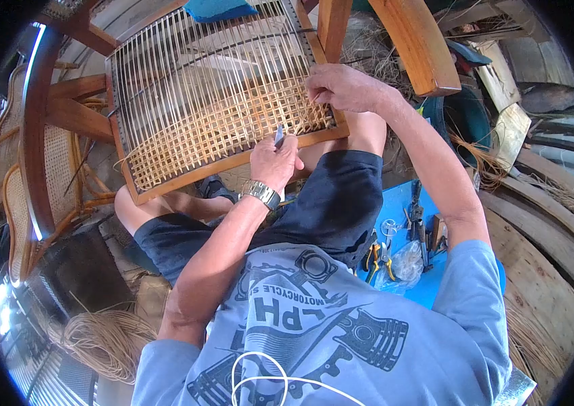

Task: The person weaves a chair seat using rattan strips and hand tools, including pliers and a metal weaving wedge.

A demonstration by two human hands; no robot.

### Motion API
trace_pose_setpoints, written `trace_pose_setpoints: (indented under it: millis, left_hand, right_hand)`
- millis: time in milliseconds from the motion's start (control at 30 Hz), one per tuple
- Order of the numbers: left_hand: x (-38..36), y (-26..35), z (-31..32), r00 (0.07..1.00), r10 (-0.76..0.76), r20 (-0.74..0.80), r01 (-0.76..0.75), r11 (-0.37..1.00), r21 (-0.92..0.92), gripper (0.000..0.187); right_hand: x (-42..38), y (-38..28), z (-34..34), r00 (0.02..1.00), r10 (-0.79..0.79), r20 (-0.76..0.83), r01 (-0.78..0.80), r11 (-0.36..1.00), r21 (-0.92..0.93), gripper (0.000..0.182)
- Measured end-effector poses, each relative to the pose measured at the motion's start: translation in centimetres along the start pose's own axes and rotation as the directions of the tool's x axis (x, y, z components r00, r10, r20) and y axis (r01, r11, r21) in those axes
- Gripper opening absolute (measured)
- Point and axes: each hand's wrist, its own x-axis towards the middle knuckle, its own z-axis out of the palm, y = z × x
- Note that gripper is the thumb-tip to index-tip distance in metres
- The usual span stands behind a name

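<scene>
A wooden frame point(236, 161) with a half-woven cane seat rests tilted across the person's knees. Long parallel strands run over its upper part, and a tighter open weave point(192, 139) fills the lower part. My left hand point(275, 161), with a metal watch on the wrist, is closed on a small pointed metal tool point(279, 135) at the frame's lower edge. My right hand point(341, 88) is at the right side of the weave, its fingers pinched together over the strands. What they hold is too small to make out. A loose strand end sticks up between the hands.
A blue tray point(395, 196) with pliers point(383, 260), other tools and a plastic bag lies at the right. Coiled cane point(108, 342) sits lower left. Cane-backed chairs point(57, 162) stand left, wooden chair parts point(419, 47) above, and a blue object point(218, 9) on the frame.
</scene>
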Motion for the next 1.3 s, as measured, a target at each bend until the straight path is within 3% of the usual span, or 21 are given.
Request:
trace_pose_setpoints:
  millis: [133, 167, 200, 233, 300, 333, 433, 500, 567, 633, 667, 733, 800, 833, 867, 900, 1033, 1167, 1300]
  left_hand:
    - [0.1, -0.1, -1.2, 0.999, -0.013, 0.041, 0.009, 0.996, 0.083, 0.026]
    - [0.1, -0.8, -2.0, 0.98, 0.195, 0.046, -0.2, 0.936, 0.29, 0.026]
    - [-0.1, -0.9, -2.6, 0.917, 0.389, 0.095, -0.384, 0.79, 0.477, 0.026]
    - [-0.1, -0.9, -2.9, 0.916, 0.391, 0.094, -0.386, 0.789, 0.479, 0.026]
    - [-0.4, -0.4, -3.2, 0.885, 0.408, -0.223, -0.33, 0.889, 0.317, 0.027]
    - [-0.7, 0.1, -2.8, 0.781, 0.55, -0.296, -0.499, 0.835, 0.234, 0.027]
    - [-0.8, 1.6, -1.9, 0.863, 0.478, -0.162, -0.467, 0.878, 0.1, 0.034]
    - [0.0, 3.3, -0.5, 0.856, 0.498, -0.137, -0.496, 0.867, 0.049, 0.032]
    - [0.3, 5.8, 0.5, 0.947, 0.321, -0.016, -0.294, 0.848, -0.441, 0.034]
    - [2.1, 3.4, 1.0, 0.959, 0.278, 0.051, -0.213, 0.828, -0.519, 0.031]
    - [3.2, 0.1, 0.4, 0.912, 0.402, 0.081, -0.375, 0.898, -0.231, 0.028]
    - [2.5, -3.9, -2.3, 0.869, 0.452, 0.199, -0.49, 0.844, 0.221, 0.025]
    - [-2.0, -8.6, -6.2, 0.779, 0.582, 0.235, -0.606, 0.6, 0.522, 0.021]
    - [-3.8, -10.7, -8.2, 0.622, 0.738, 0.26, -0.675, 0.339, 0.655, 0.022]
    - [-5.6, -11.3, -10.1, 0.874, 0.473, 0.111, -0.457, 0.724, 0.517, 0.027]
    - [-6.9, -11.0, -11.5, 0.994, 0.098, 0.047, -0.108, 0.946, 0.307, 0.034]
    - [-7.4, -6.4, -12.3, 0.991, 0.119, 0.067, -0.137, 0.884, 0.448, 0.048]
    - [-4.1, 1.4, -5.4, 0.968, 0.205, 0.145, -0.249, 0.86, 0.446, 0.054]
    - [0.6, 2.4, -0.6, 0.956, 0.252, 0.147, -0.292, 0.831, 0.473, 0.053]
  right_hand:
    - [0.0, 0.0, 0.2, 0.999, 0.039, 0.01, -0.039, 0.998, -0.045, 0.007]
    - [0.1, 0.0, 0.3, 0.999, 0.045, 0.005, -0.045, 0.997, -0.055, 0.007]
    - [0.2, -0.1, 0.3, 0.999, 0.042, 0.002, -0.042, 0.998, -0.054, 0.007]
    - [0.3, -0.1, 0.2, 0.999, 0.053, 0.012, -0.052, 0.997, -0.063, 0.007]
    - [0.2, 0.1, 0.4, 0.997, 0.069, 0.024, -0.067, 0.995, -0.071, 0.007]
    - [0.2, 0.2, 0.5, 0.999, 0.052, 0.014, -0.051, 0.996, -0.071, 0.008]
    - [0.4, 0.4, 0.6, 0.999, 0.037, 0.008, -0.036, 0.998, -0.042, 0.01]
    - [0.3, 0.5, 0.5, 0.999, 0.042, 0.01, -0.042, 0.999, -0.011, 0.01]
    - [0.2, 0.8, 0.7, 0.999, -0.004, -0.035, 0.002, 0.999, -0.054, 0.012]
    - [0.4, 0.7, 0.7, 1.0, 0.011, -0.022, -0.012, 0.999, -0.037, 0.012]
    - [0.4, 0.7, 0.6, 1.0, 0.02, -0.005, -0.02, 1.0, -0.02, 0.012]
    - [0.3, 0.3, 0.2, 1.0, 0.016, 0.007, -0.016, 1.0, -0.018, 0.011]
    - [0.2, 0.2, 0.3, 0.999, 0.027, 0.016, -0.027, 1.0, -0.002, 0.011]
    - [0.2, 0.2, 0.2, 0.999, 0.038, 0.026, -0.038, 0.999, 0.002, 0.011]
    - [0.3, 0.3, 0.1, 0.998, 0.047, 0.035, -0.047, 0.999, 0.002, 0.011]
    - [0.2, 0.4, 0.1, 0.998, 0.053, 0.036, -0.053, 0.999, 0.008, 0.011]
    - [0.3, 0.3, 0.3, 0.999, 0.049, 0.02, -0.05, 0.996, 0.079, 0.011]
    - [0.4, 0.0, 0.1, 0.999, 0.035, 0.004, -0.035, 0.997, 0.065, 0.011]
    - [0.7, 0.2, -0.1, 1.0, 0.0, 0.024, -0.001, 0.997, 0.076, 0.012]
